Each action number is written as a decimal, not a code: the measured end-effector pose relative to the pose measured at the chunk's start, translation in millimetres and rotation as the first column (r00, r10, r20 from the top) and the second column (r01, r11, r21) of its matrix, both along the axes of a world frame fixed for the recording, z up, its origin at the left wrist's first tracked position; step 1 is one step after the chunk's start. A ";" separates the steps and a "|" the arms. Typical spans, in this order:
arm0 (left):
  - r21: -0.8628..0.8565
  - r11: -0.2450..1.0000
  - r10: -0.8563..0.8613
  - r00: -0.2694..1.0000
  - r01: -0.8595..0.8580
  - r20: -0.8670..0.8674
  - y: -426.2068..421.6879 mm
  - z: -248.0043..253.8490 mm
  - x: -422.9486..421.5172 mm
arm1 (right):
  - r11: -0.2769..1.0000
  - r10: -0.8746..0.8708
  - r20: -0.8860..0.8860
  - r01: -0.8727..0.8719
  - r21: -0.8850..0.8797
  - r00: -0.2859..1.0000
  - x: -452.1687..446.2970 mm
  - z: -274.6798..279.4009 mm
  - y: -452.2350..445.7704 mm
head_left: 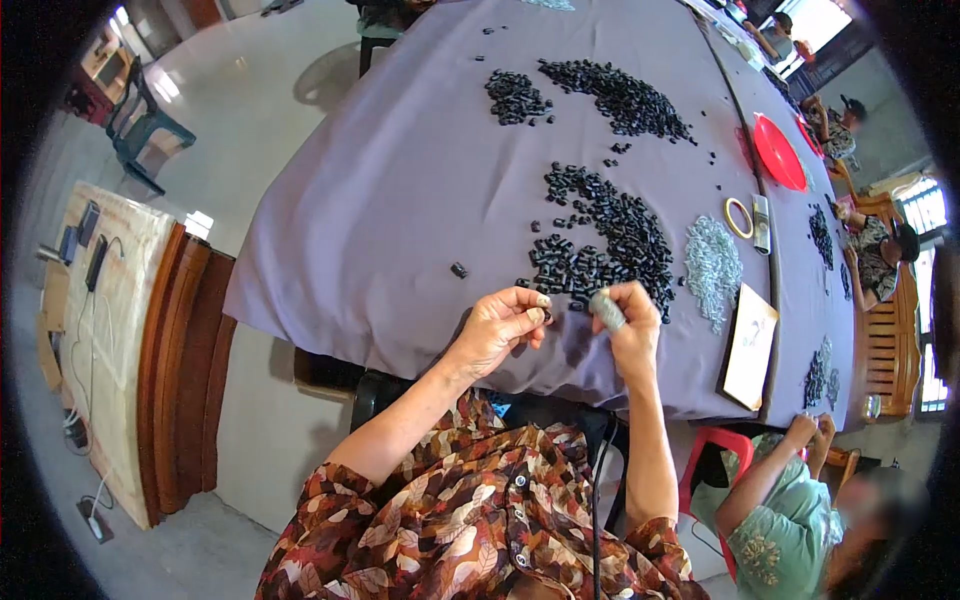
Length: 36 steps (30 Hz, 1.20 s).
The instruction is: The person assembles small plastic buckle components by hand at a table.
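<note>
My left hand [503,322] is closed in a pinch on a small black piece [546,316] at the table's near edge. My right hand [632,326] is beside it, fingers curled together; a grey wrap or grey piece [606,311] shows at the fingertips, blurred, and I cannot tell whether it is worn or held. Just beyond both hands spreads a heap of small black cylinder-like pieces [625,235]. To the right of that heap lies a pile of clear, glassy small pieces [713,262]. One loose black piece [459,270] lies to the left of my hands.
A grey-purple cloth [400,200] covers the long table. Farther off are more black heaps [620,95]. On the right are a tape roll [738,217], a card [750,345] and a red basin [780,152]. Several people sit along the right, including one in green [790,510].
</note>
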<state>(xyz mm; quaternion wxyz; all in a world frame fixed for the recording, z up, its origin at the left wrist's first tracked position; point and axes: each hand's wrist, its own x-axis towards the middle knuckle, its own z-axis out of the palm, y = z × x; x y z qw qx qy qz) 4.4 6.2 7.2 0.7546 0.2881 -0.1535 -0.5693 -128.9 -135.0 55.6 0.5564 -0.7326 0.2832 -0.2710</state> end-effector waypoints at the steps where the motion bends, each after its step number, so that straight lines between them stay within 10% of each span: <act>1: 0.013 1.000 0.001 1.000 -0.001 0.013 -0.3 3.0 -1.1 | 0.997 -0.003 0.040 0.000 0.079 0.999 -7.6 -7.3 3.0; 36: 0.074 0.993 0.074 0.968 -0.094 0.241 -24.8 0.2 -29.0 | 0.943 -0.094 0.124 0.048 0.328 0.988 -10.1 -24.3 42.8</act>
